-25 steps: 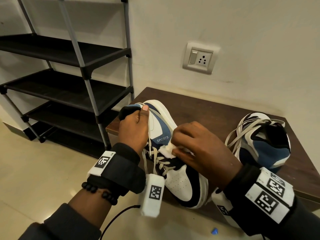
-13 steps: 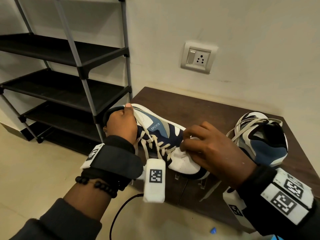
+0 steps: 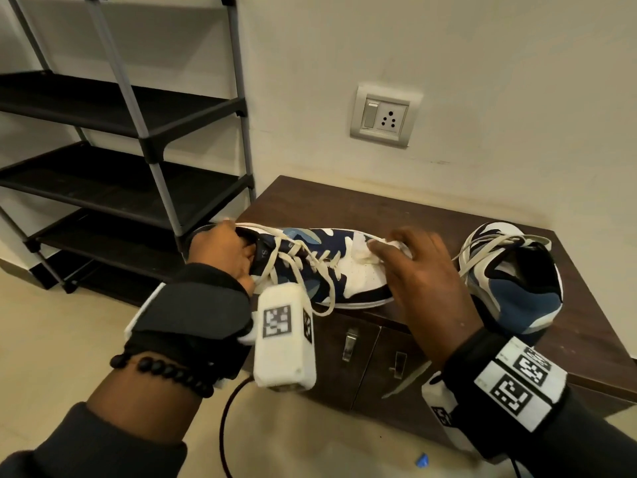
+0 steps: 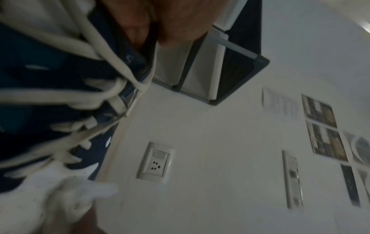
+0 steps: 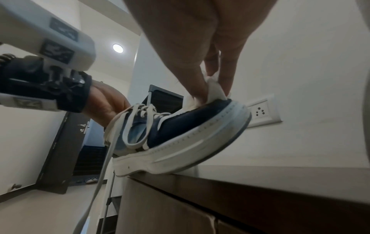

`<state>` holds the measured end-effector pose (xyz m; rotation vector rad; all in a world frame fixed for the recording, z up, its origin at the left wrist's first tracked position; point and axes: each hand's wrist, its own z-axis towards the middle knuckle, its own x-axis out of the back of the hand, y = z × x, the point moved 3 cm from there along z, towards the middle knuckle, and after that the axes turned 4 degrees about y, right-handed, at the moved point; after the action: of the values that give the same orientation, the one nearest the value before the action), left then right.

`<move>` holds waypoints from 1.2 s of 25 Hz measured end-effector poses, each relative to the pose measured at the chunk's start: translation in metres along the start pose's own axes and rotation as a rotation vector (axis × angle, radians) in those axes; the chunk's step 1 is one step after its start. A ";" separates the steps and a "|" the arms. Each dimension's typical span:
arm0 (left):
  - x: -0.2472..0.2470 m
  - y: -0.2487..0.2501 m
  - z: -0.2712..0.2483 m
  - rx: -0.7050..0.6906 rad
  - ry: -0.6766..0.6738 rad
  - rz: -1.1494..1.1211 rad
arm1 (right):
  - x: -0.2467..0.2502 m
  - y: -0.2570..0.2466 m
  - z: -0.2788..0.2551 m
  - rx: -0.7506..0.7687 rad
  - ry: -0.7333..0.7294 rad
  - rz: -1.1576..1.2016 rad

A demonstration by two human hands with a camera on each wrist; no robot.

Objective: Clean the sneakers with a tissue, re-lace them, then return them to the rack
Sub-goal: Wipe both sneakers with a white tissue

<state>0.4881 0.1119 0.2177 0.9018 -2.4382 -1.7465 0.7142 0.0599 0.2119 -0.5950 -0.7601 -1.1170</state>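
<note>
Far left: rack (image 3: 144, 132), shelves bare and dark, its near post close beside the cabinet's left end. Left hand (image 3: 220, 253) curled around the heel collar of the near sneaker (image 3: 310, 267), thumb on top, fingers tucked into the opening. Sneaker lying along the near left edge of the cabinet (image 3: 344, 208), toe pointing right, heel overhanging the left end; from the right wrist view, sole partly off the near edge too. Laces (image 3: 303, 257) loose, one end dangling over the edge in front of the doors. Right hand (image 3: 424, 270) on the toe cap, thumb and fingers pinching a white tissue (image 3: 365, 251) against it. Further right, second sneaker (image 3: 513, 277) upright near the right end, heel toward the camera, laces slack, well apart from the first. Open wood behind both shoes up to the wall. Left wrist view blurred; fingertips of both hands mostly hidden by shoe and tissue. Rack's lowest shelf cut off by the left arm.
</note>
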 end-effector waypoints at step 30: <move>-0.005 -0.006 -0.022 -0.742 0.030 1.416 | -0.015 0.000 0.027 -0.206 -0.160 0.081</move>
<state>0.5025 0.0934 0.2221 -0.7073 -1.3269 -1.5744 0.7044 0.0892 0.2163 -0.8904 -0.7560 -1.0887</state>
